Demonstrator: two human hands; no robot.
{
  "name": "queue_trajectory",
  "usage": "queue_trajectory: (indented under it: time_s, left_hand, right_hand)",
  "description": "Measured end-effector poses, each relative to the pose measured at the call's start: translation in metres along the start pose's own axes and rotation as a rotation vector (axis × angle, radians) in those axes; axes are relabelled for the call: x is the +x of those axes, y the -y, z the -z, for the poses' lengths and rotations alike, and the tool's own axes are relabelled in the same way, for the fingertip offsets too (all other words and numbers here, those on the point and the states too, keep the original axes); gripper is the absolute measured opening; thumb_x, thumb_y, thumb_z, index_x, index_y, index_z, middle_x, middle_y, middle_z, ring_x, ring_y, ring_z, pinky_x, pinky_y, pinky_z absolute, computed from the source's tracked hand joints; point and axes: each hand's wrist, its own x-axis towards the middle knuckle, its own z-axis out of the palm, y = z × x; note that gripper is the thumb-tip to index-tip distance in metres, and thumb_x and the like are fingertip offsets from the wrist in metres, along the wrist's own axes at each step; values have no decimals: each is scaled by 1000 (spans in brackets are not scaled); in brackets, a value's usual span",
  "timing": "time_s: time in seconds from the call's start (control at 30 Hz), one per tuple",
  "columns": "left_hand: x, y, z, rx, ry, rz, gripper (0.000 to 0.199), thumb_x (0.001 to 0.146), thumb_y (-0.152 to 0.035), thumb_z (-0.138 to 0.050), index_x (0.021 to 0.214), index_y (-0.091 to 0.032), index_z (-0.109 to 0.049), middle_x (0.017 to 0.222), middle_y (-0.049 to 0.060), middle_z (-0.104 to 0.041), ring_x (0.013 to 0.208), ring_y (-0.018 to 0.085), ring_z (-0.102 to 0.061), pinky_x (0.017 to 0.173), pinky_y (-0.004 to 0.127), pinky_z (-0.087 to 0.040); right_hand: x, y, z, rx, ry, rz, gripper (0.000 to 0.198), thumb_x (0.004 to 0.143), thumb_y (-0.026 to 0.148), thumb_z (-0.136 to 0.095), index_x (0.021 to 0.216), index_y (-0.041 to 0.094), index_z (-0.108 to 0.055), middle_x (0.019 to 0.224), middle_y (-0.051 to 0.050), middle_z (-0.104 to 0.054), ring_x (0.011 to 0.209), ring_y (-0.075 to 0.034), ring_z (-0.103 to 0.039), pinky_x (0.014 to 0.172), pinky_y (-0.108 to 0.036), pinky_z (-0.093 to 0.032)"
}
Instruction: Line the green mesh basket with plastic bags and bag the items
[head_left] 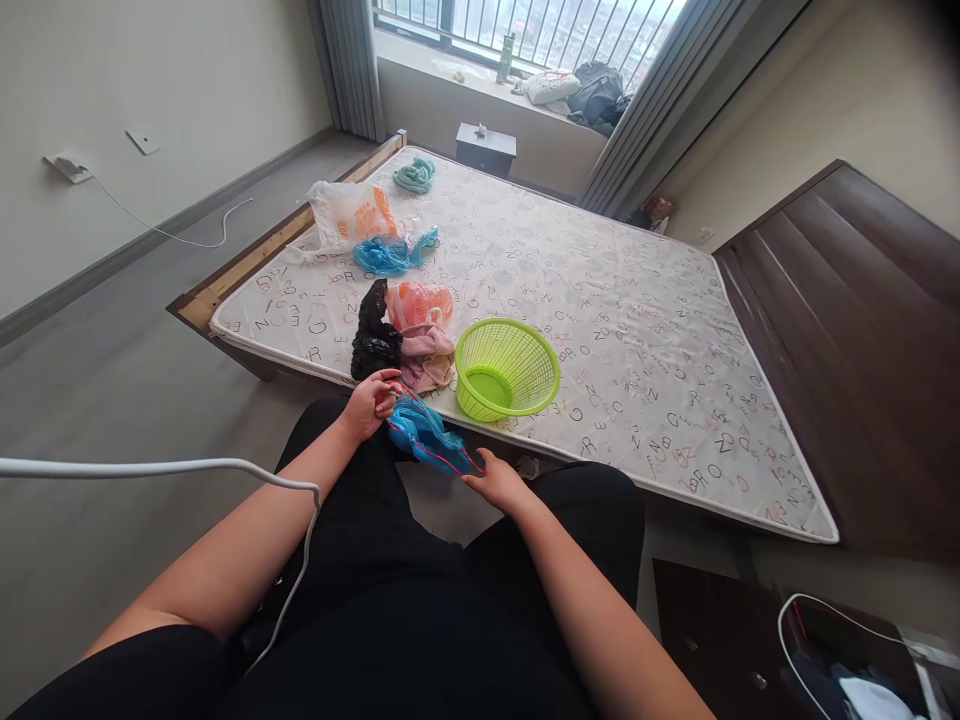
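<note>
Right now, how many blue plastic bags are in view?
2: a red-edged blue plastic bag held in left hand and right hand; a crumpled blue plastic bag on the letter-printed mattress. Others may be hidden.

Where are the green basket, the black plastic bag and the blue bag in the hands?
Green basket [519, 354], head view: inner wall.
Black plastic bag [375, 352], head view: crumpled lower part.
Held blue bag [422, 431], head view: crumpled middle.

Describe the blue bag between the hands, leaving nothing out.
The blue bag looks like thin, glossy, partly see-through plastic, crumpled and unfolded. A red drawstring-like strip runs along its edges. It is spread slantwise between the left hand and right hand, both gripping it, beside the mattress's near edge.
</note>
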Motion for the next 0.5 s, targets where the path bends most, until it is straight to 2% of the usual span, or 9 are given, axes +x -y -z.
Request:
queue_trajectory:
  time_s: [0.17, 0.3, 0.4, 0.5]
  left_hand:
    - [-4, 5, -4, 72, 94, -17, 37, 66, -14, -65, 103, -14, -65, 74, 2, -69, 36, 2, -30, 37, 16, -18]
    - [-6, 15, -11, 119, 154, 17, 39, 65, -17, -67, 104, -14, -65, 73, 2, -70, 35, 1, -28, 37, 17, -16]
    - [-8, 26, -21, 185, 198, 73, 39, 66, -19, -67, 104, -14, -65, 74, 3, -70, 35, 1, -29, 37, 17, -16]
    - [-10, 40, -30, 246, 270, 136, 38, 67, -21, -67, 105, -14, -65, 75, 4, -71, 35, 1, -30, 38, 18, -18]
  right_hand:
    - [16, -28, 19, -127, 33, -53, 24, 70, 29, -87, 85, 23, -70, 74, -1, -69, 72, -19, -62, 68, -27, -41]
    - [28, -56, 51, -373, 73, -213, 14, 72, 20, -81, 68, 20, -67, 72, -4, -69, 80, -22, -66, 80, -32, -47]
    - [32, -74, 79, -404, -15, -306, 17, 67, 14, -80, 61, 17, -65, 79, -12, -71, 95, -29, -68, 92, -42, -48]
    - [31, -86, 109, -370, -201, -374, 26, 65, 12, -79, 51, 17, -57, 79, -16, -70, 102, -35, -68, 97, -55, -44]
